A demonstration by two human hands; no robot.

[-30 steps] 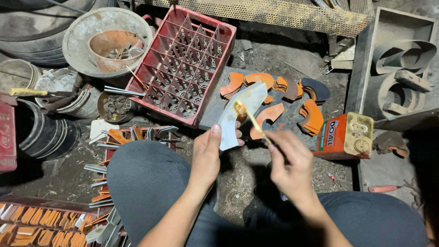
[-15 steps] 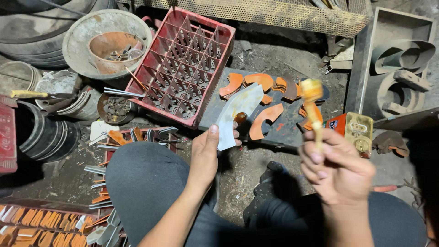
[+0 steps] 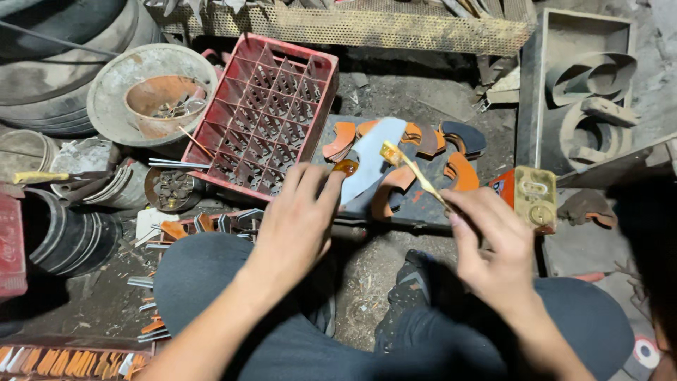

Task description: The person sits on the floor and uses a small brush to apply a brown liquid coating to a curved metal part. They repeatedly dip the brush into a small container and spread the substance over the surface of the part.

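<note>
My left hand [image 3: 296, 222] rests fingers-down on a pale curved metal blade [image 3: 367, 162] that lies on a dark slab [image 3: 423, 212], and pins it near a small amber blob [image 3: 345, 167]. In my right hand [image 3: 493, 247] is a thin yellow-coated brush [image 3: 412, 175], its tip over the blade's upper part. Around the blade lie several orange and dark curved pieces [image 3: 458, 169].
A red plastic crate [image 3: 264, 113] stands beyond my left hand. A grey bowl with an orange pot [image 3: 151, 95] is at far left. An orange tin with a brass lid [image 3: 529, 197] sits by my right hand. More blades [image 3: 162, 282] lie beside my left knee.
My right hand has brought the brush back from the tin at the right to the blade. The left hand has stayed pressed on the blade.
</note>
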